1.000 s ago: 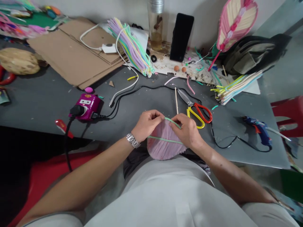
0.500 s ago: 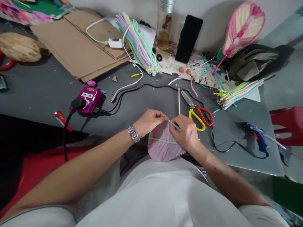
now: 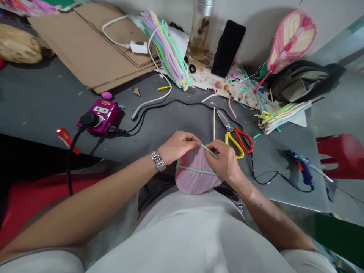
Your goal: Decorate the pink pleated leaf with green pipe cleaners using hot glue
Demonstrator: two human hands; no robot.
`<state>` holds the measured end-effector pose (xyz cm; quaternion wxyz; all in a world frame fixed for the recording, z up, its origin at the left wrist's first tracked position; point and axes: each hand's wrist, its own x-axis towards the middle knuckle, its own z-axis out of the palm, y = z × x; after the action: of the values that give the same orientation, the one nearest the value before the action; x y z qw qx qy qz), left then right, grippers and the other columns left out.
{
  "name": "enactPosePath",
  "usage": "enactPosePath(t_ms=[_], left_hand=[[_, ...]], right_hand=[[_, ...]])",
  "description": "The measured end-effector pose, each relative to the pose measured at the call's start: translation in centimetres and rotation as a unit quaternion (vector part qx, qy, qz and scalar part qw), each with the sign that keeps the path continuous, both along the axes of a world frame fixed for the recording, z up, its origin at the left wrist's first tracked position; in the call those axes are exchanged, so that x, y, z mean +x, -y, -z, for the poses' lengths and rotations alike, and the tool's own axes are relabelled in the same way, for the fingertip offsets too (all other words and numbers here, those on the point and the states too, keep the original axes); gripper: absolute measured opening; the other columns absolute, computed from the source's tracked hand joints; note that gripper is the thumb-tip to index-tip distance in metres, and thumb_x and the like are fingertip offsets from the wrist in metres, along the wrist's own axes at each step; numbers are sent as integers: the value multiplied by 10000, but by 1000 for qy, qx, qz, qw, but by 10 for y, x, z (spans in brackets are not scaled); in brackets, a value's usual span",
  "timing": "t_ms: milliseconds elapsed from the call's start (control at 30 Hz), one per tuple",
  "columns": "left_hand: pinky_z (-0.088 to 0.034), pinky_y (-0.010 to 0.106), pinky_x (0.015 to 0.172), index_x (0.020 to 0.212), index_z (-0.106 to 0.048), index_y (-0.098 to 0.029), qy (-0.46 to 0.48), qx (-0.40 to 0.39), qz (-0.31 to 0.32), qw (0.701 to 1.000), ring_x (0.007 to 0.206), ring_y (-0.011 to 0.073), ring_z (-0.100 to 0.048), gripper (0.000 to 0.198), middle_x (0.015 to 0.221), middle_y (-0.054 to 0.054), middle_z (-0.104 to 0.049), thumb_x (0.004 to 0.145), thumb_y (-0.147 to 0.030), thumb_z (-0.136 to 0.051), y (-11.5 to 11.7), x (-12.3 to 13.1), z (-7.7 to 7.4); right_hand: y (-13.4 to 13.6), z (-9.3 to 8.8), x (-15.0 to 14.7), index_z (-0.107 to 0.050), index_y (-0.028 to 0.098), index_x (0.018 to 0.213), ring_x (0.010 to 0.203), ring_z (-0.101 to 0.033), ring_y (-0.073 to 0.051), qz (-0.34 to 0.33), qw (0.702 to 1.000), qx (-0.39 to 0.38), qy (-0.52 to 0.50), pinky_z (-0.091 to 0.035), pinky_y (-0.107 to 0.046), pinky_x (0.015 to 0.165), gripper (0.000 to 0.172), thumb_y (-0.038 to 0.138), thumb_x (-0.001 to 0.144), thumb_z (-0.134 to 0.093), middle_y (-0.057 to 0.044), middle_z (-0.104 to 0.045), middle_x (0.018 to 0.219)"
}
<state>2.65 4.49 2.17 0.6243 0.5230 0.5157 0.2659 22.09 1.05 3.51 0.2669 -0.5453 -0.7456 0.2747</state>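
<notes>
The left hand [image 3: 179,147] pinched the pink pleated pipe-cleaner leaf [image 3: 193,178] firmly at its edge, while the right hand [image 3: 223,163] held the green pipe cleaner [image 3: 209,150] taut against it between closed fingertips.

left hand [image 3: 179,148]: 1, lower middle; right hand [image 3: 224,165]: 1, lower middle; pipe cleaner leaf [image 3: 195,176]: 1, lower middle; pink stick leaf [image 3: 291,41]: 1, upper right; pipe cleaner bunches [image 3: 166,49]: 2, top middle and right; scissors [image 3: 234,138]: 1, middle; glue gun [image 3: 301,168]: 1, right; orange balls [image 3: 217,84]: 2, upper middle
</notes>
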Motion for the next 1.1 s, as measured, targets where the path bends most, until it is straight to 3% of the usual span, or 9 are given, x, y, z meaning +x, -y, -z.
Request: enactPosePath(t_ms=[167, 500, 667, 900, 1100], left_hand=[[-430, 245, 670, 787, -778, -163, -10, -2, 1, 1000, 690, 131, -586, 178, 737, 16, -740, 774, -319, -695, 0, 1, -4], [-425, 242, 673, 781, -774, -162, -14, 26, 5, 1000, 681, 121, -587, 164, 734, 9, -740, 791, -255, -639, 1, 2, 4], [-410, 235, 645, 758, -763, -159, -13, 38, 7, 999, 644, 110, -560, 155, 703, 2, -720, 788, -258, -648, 2, 2, 1], [-428, 236, 639, 809, -771, -148, -12, 46, 23, 999, 662, 124, -588, 186, 732, 24, -739, 795, -300, -663, 2, 3, 1], [-431, 244, 627, 818, -773, -156, -16, 38, 19, 999, 663, 133, -592, 208, 741, 28, -744, 796, -334, -667, 2, 2, 2]], right_hand=[[-1, 6, -7, -621, 206, 698, 659, -537, -135, 21, 1000, 4, -16, -390, -264, 637, 121, 145, 792, -575, 10, -603, 689], [-5, 10, -9, -539, 213, 634, 634, -498, -127, 12, 999, 39, 10, -362, -266, 619, 192, 186, 818, -587, 15, -550, 656], [-7, 8, -10, -538, 215, 631, 640, -490, -128, 17, 1000, 1, -1, -364, -267, 624, 198, 196, 820, -594, 18, -544, 662], [-5, 4, 0, -687, 196, 765, 669, -563, -144, 34, 990, -119, -62, -423, -271, 645, 114, 297, 801, -648, 5, -663, 714], [0, 2, -6, -697, 194, 762, 701, -587, -149, 60, 990, -109, -70, -435, -271, 675, 117, 254, 770, -597, -1, -681, 726]])
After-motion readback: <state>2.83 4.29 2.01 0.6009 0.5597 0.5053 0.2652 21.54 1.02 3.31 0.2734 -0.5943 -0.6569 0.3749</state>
